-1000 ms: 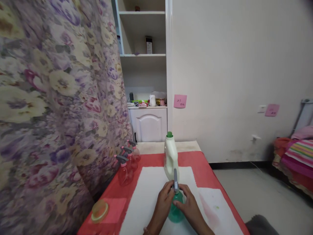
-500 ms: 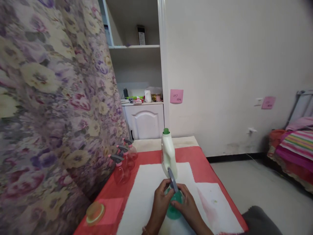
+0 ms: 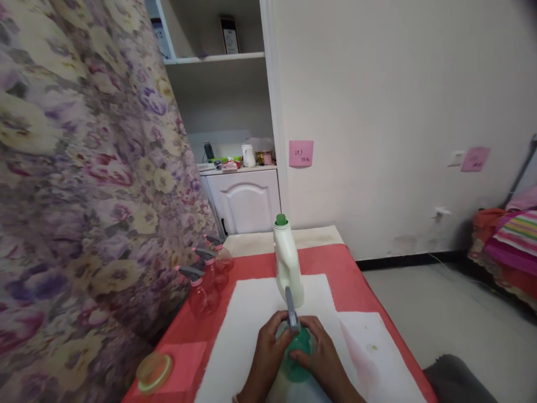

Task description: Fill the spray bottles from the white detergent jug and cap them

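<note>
Both hands are right in on the action here! The left hand pinches around the grey sprayer head at its collar, while the right hand wraps the green bottle from the other side, thumb across its front. That bottle sits directly between the palms, over the white sheet.

And here's the danger: the fingers hide the neck, so whether the threads meet squarely, I can't tell. If the head goes on crooked, the collar could bind and leave a leak. Grip matters too: should the right hand's hold slacken, the round body could spin along with any twist, or tip over.

Now look just beyond the fingertips! The pale jug stands upright there, green spout on show with no cap over it. The sprayer's nozzle end overlaps it in view; contact is unclear. A wide swing forward could knock that jug, and anything inside could spill across the sheet.

Well off to the left, the pink-necked spray bottles stand bunched together, so a careless leftward reach could topple one into the next.
</note>
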A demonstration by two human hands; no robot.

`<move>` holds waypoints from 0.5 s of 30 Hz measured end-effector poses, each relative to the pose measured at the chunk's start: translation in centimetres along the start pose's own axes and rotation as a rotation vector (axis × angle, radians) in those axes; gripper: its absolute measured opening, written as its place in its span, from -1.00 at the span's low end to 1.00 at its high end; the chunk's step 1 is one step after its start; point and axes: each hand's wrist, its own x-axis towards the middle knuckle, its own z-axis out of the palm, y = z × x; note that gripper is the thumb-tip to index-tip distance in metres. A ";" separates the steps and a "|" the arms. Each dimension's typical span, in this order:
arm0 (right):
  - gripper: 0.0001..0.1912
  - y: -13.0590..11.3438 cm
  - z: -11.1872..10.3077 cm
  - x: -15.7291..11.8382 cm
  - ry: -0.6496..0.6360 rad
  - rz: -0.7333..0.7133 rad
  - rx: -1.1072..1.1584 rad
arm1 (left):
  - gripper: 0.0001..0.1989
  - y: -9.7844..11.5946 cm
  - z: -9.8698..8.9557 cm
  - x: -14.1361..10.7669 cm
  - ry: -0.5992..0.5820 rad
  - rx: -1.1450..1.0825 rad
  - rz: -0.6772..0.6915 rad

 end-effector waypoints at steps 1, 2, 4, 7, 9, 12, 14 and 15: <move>-0.50 0.1 0.0 0.0 0.005 0.000 0.006 | -0.79 0.1 0.0 0.0 -0.010 -0.002 -0.007; -0.49 0.1 0.0 0.0 0.009 -0.004 0.012 | -0.78 0.1 -0.1 0.0 -0.016 0.000 -0.008; -0.48 0.3 0.0 0.0 0.010 -0.014 0.027 | -0.76 0.0 -0.2 0.0 -0.026 0.012 0.002; -0.47 0.6 0.0 -0.1 0.001 -0.023 0.046 | -0.74 -0.3 -0.5 0.0 -0.044 0.021 0.007; -0.47 0.6 0.0 -0.1 0.008 -0.018 0.053 | -0.72 -0.3 -0.6 0.0 -0.073 0.011 -0.004; -0.46 0.2 0.0 -0.4 0.029 -0.014 0.041 | -0.70 0.0 -0.6 -0.1 -0.111 0.001 0.019; -0.45 -0.2 0.0 -0.5 0.042 -0.029 0.024 | -0.70 0.5 -0.5 -0.2 -0.118 0.017 0.062; -0.45 -0.4 -0.1 -0.6 0.048 -0.044 0.016 | -0.69 0.7 -0.4 -0.3 -0.115 0.027 0.079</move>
